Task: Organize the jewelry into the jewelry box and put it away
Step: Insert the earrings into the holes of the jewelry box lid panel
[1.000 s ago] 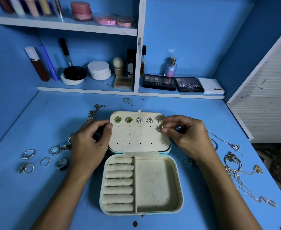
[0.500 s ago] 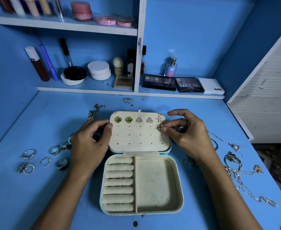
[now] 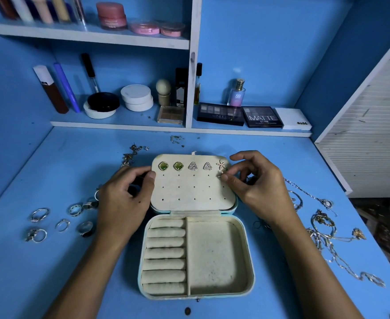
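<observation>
rings (image 3: 61,221) left, chains (image 3: 327,229) right

Far lower shelf (image 3: 124,124): two eyeshadow palettes (image 3: 239,116) flat at right, perfume bottle (image 3: 236,92) upright behind them, white compacts (image 3: 136,97) stacked left. Upper shelf: pink jars (image 3: 112,15).

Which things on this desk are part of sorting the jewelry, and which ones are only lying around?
Part of the job:
- jewelry box, open
- earrings in lid panel
- small earring, pinched by right hand
- left hand at lid's left edge
- rings
- necklaces
- loose earrings

Lying about:
- eyeshadow palettes
- perfume bottle
- compacts
</observation>
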A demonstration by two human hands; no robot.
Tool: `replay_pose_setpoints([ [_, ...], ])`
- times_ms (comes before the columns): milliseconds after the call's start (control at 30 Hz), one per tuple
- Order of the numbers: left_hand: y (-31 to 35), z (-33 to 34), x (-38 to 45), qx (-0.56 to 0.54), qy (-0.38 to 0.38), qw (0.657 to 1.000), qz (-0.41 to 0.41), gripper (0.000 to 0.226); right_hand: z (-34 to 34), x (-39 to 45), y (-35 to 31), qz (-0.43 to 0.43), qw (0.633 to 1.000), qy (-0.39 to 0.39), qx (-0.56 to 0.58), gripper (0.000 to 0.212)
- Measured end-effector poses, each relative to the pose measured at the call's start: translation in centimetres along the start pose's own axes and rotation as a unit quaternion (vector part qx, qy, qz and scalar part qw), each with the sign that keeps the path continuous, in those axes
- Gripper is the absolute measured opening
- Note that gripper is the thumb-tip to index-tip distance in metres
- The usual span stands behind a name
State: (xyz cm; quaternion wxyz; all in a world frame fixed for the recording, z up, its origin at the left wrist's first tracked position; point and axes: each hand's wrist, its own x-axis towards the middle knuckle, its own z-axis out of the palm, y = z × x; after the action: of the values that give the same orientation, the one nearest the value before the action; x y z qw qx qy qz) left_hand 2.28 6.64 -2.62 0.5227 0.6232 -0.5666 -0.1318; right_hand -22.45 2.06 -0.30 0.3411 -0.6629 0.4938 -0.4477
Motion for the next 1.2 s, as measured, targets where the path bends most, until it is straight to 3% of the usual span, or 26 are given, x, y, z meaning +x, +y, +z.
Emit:
replay_pose_setpoints([
  [300, -0.3, 0.0, 0.0, -0.003, 0.001, 1.000, 0.005, 0.012, 0.0, 0.3, 0.7, 0.022, 0.998, 0.053, 0.025, 0.024],
  [567, -0.4, 0.1, 0.0, -0.005, 0.000, 1.000, -0.003, 0.013, 0.2, 0.5, 1.0, 0.134, 0.989, -0.016, 0.052, 0.031],
  [833, -0.3, 0.0, 0.0, 0.000, -0.001, 1.000, -0.006, 0.024, 0.2, 0.5, 1.0, 0.123, 0.990, -0.029, 0.058, 0.017],
  [1200, 1.1, -0.1, 2.4, 0.037, -0.004, 0.999, -0.007, 0.011, 0.1, 0.7, 1.0, 0.124, 0.990, -0.036, 0.060, 0.017],
])
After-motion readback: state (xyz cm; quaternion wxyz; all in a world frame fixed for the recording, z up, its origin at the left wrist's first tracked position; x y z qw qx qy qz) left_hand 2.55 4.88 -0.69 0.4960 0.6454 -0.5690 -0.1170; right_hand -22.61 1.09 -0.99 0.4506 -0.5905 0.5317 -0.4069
